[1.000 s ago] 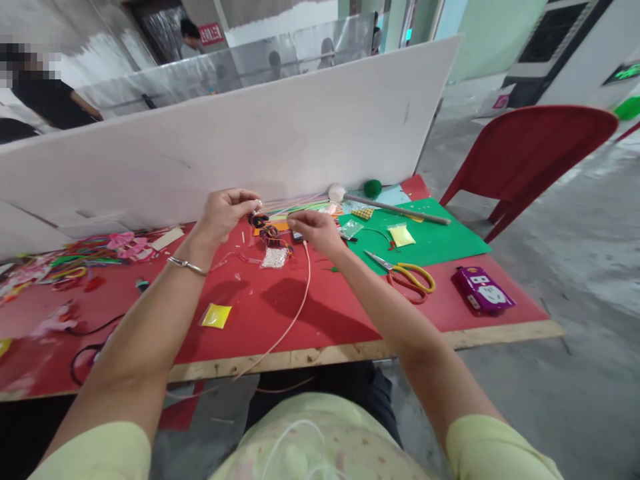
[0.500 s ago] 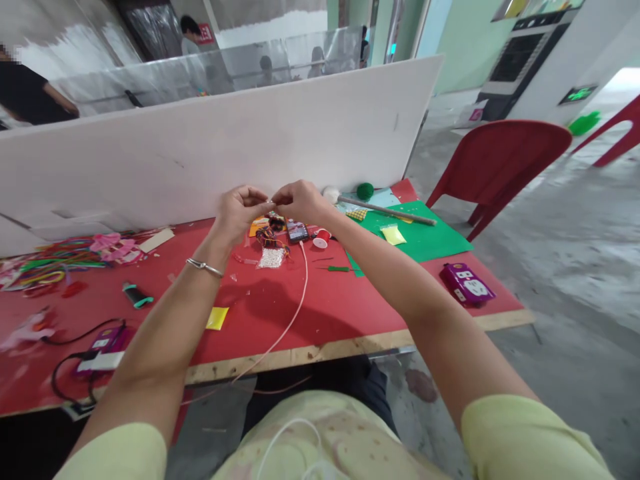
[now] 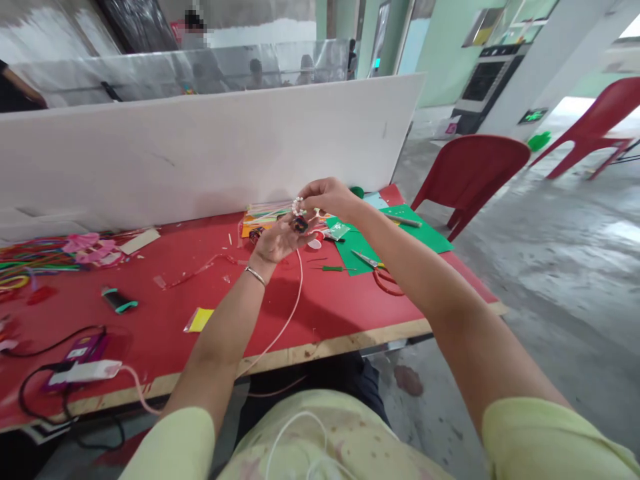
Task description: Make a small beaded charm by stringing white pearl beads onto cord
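My right hand pinches a small ring of white beads above the red table. My left hand is palm-up just below it, fingers curled around a dark bead cluster; the fingertips nearly touch the bead ring. A pinkish cord hangs from the hands, runs across the table and drops over its front edge. Both hands are over the middle of the table, in front of the white partition board.
Green sheets with a stick, scissors and a small packet lie to the right. A yellow packet, thread spool, power strip and coloured strips sit left. Red chairs stand at right.
The view swung right. My right hand lifted the white bead ring up; my left hand turned palm-up beneath it, moving right and slightly lower than before.
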Motion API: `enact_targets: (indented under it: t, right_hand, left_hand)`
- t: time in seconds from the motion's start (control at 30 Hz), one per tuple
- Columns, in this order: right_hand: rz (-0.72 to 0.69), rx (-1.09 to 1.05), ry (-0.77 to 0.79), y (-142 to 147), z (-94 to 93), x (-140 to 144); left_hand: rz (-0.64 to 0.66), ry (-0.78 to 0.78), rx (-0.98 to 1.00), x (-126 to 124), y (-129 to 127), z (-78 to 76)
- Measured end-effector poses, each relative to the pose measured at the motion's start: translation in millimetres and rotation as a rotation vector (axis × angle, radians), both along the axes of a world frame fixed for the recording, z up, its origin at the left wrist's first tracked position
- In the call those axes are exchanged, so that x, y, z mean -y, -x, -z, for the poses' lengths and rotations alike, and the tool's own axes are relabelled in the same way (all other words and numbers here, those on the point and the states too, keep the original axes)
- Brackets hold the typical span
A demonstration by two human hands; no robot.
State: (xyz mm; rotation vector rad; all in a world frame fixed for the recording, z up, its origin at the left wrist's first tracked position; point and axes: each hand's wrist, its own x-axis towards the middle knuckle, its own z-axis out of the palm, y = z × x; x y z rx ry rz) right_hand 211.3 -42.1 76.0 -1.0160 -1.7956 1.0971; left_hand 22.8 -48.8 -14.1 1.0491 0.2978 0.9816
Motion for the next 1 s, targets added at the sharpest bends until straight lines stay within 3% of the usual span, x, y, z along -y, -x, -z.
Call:
enact_targets:
  t: [0.1, 0.3, 0.53, 0.8, 1.0]
  right_hand:
    - [0.01, -0.001, 0.035, -11.0, 4.6, 4.1]
    - [0.06, 0.024, -0.007, -38.4, 21.5, 0.8]
    - [0.269, -0.001, -0.015, -57.1, 48.2, -6.6]
    - [0.254, -0.005, 0.07, -71.0, 67.0, -13.6]
    - [0.211, -0.107, 0.1, -85.7, 97.4, -23.9]
  left_hand:
    - [0.026, 0.048, -0.009, -1.3, -10.7, 14.9]
    - [-0.099, 0.107, -0.035, 1.0, -36.7, 26.8]
    - [-0.164, 0.167, -0.018, 3.9, -68.1, 40.4]
    - [-0.126, 0.185, 0.006, 3.0, -77.6, 57.7]
    - [-0.166, 0.243, -0.046, -1.7, -88.7, 66.5]
